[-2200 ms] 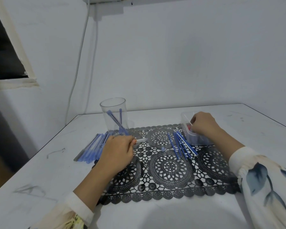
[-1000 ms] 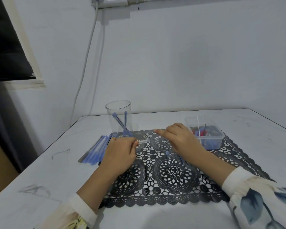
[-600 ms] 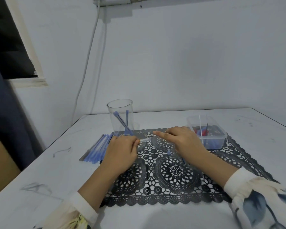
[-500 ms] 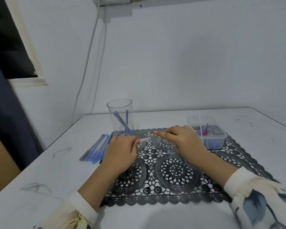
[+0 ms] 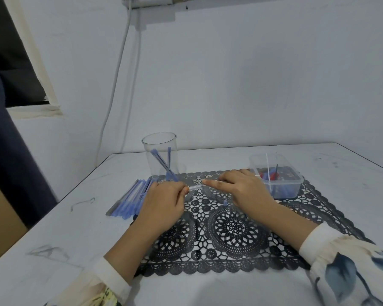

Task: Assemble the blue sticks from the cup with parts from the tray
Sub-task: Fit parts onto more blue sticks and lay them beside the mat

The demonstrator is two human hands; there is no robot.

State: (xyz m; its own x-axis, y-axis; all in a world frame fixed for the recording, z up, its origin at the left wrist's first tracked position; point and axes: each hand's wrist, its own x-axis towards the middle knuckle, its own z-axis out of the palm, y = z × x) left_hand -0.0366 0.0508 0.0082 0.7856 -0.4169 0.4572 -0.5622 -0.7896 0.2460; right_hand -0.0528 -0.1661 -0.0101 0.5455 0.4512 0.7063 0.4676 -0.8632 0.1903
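We are holding a thin translucent plastic stick [image 5: 196, 187] level just above the black lace mat [image 5: 230, 228], before the clear plastic cup [image 5: 160, 155]. Our left hand [image 5: 164, 202] is curling round one end and our right hand [image 5: 241, 188] is pinching the other.

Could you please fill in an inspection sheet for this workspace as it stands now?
Surface: white table, scuffed, with a black lace mat under the work.
Job's things: clear cup upright, a few blue sticks inside; tray of small parts on the mat's right; row of sticks lying left of the mat; clear tube between the hands.
Clutter: small blue cap loose on the mat.
Hands: left hand grips the tube; right hand pinches its other end.
Cables: one white cable down the wall.
Surroundings: window and dark curtain at left.
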